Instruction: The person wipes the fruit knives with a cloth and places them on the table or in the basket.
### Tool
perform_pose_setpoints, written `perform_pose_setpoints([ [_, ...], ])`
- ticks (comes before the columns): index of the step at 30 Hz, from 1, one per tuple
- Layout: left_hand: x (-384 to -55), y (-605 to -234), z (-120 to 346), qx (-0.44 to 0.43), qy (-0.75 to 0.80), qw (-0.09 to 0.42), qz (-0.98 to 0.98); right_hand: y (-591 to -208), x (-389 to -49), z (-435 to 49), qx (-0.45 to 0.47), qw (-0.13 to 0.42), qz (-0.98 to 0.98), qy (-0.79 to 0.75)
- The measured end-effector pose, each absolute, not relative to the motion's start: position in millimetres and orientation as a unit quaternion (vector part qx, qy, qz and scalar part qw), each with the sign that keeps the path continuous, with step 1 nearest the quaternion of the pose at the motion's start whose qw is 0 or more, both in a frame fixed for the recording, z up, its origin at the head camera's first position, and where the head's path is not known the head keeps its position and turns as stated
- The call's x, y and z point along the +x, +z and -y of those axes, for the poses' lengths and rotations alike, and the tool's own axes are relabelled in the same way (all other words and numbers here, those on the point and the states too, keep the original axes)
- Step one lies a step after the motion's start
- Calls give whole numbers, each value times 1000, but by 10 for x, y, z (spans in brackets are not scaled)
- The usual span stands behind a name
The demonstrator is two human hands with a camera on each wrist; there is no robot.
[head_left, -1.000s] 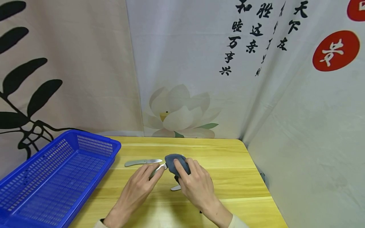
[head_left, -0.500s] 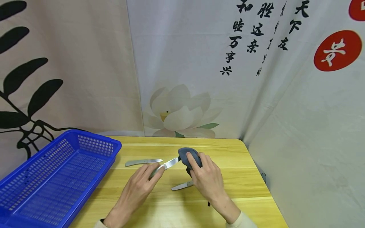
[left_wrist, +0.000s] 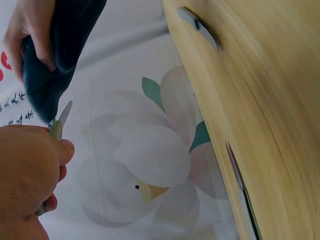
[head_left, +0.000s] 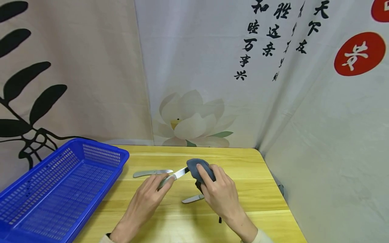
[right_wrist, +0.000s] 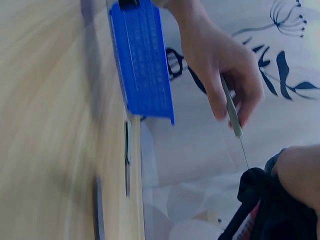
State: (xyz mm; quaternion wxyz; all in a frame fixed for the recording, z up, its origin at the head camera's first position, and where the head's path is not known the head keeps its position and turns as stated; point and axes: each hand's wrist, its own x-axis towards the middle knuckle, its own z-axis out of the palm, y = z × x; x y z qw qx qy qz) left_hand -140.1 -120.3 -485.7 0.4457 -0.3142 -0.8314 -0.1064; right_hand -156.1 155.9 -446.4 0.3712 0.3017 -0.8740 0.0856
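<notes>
The left hand [head_left: 144, 197] grips the smooth grey-green handle of a knife [head_left: 174, 176], its shiny, tapering blade slanting up above the table [head_left: 258, 192] of streaky yellow wood grain. The right hand [head_left: 220, 190] clasps a soft, bunched, dark blue-grey cloth [head_left: 193, 166] at the blade's end; whether they touch I cannot tell. Two similar slim knives, a far one [head_left: 153, 173] and a nearer one [head_left: 192, 198], lie on the wood, right of a blue latticed plastic basket [head_left: 101, 153].
</notes>
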Motion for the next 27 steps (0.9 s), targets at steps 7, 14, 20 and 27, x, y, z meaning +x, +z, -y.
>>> perform_pose_setpoints([
  [7,-1404,-4854,1189,-316,-99,450,830,-4482,-1414,-1263,340,341,873,78],
  [14,-1399,-4858,1188,-316,-103,450,829,-4485,-1397,-1191,337,335,877,68],
  [20,-1405,-4850,1192,-323,-94,458,823,-4474,-1484,-1273,321,337,883,52],
  [27,-1397,-4850,1201,-321,-94,459,823,-4472,-1581,-1403,309,342,886,59],
])
